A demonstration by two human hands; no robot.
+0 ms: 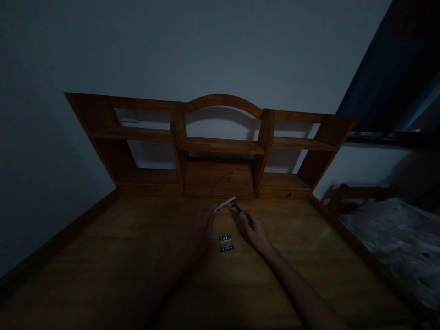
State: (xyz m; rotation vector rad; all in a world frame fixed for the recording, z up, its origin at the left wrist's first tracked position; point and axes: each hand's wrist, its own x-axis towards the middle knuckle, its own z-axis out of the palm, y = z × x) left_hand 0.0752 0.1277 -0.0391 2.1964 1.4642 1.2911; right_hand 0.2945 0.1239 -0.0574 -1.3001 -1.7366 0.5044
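Note:
My left hand (203, 225) is closed round the near end of a pale, thin, flat stick (227, 202) that points up and to the right. A small dark bit shows beside its fingertips. In my right hand (257, 233) is a slim tool with a short black crosswise head (236, 207), shaped like a razor; the dim light hides its details. The head is just right of and below the stick's far end, and I cannot tell whether they touch. Between my wrists, a small flat packet (226, 243) with dark bands and a see-through middle lies on the wooden desk (144, 256).
Along the desk's back stands a wooden shelf unit (220, 145) with several compartments and an arched top. A wall socket (129, 116) shows through its left side. To the right, beyond the raised desk edge, are a wooden chair back (364, 191) and crumpled clear plastic (405, 243).

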